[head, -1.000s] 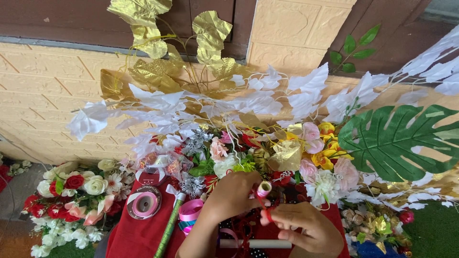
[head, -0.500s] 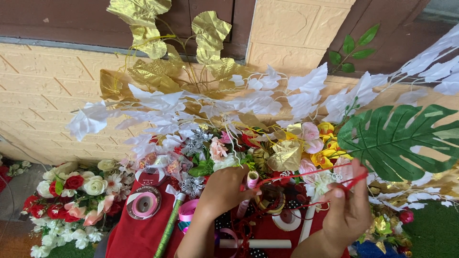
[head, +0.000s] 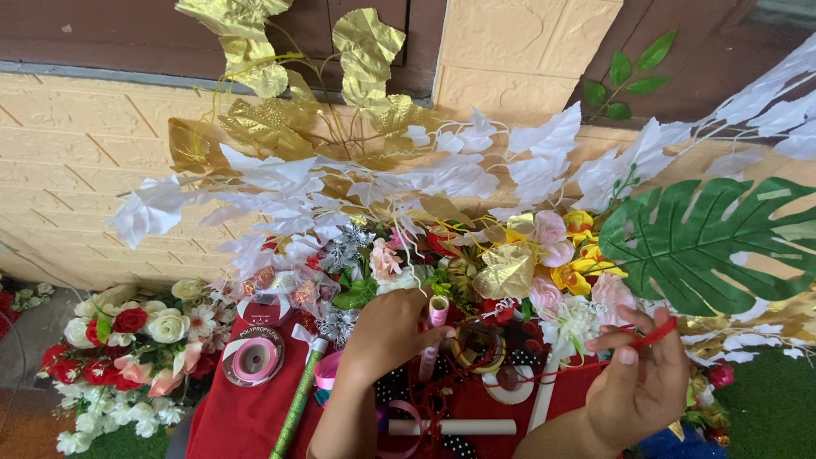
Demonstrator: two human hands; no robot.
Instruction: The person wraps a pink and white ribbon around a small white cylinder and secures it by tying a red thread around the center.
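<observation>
My left hand (head: 387,333) is closed on a small pink roll (head: 438,311) standing upright in front of a flower arrangement. A thin red ribbon (head: 544,371) runs from there to the right. My right hand (head: 642,378) pinches the ribbon's end (head: 659,331) between thumb and fingers, pulled out taut. Both hands hover over a red cloth (head: 246,416) strewn with ribbon spools. The arrangement behind holds pink flowers (head: 548,228), yellow flowers (head: 578,274), white leaves (head: 280,183) and gold leaves (head: 365,42).
A pink ribbon spool (head: 253,357) and a green glitter stick (head: 297,399) lie left on the cloth. A white tube (head: 463,427) lies near the front. A red and white flower bunch (head: 127,340) sits far left. A big green leaf (head: 714,234) stands at right, before a tan wall (head: 76,161).
My right hand has moved from beside my left hand out to the right and upward, drawing the red ribbon out longer. My left hand stays on the pink roll.
</observation>
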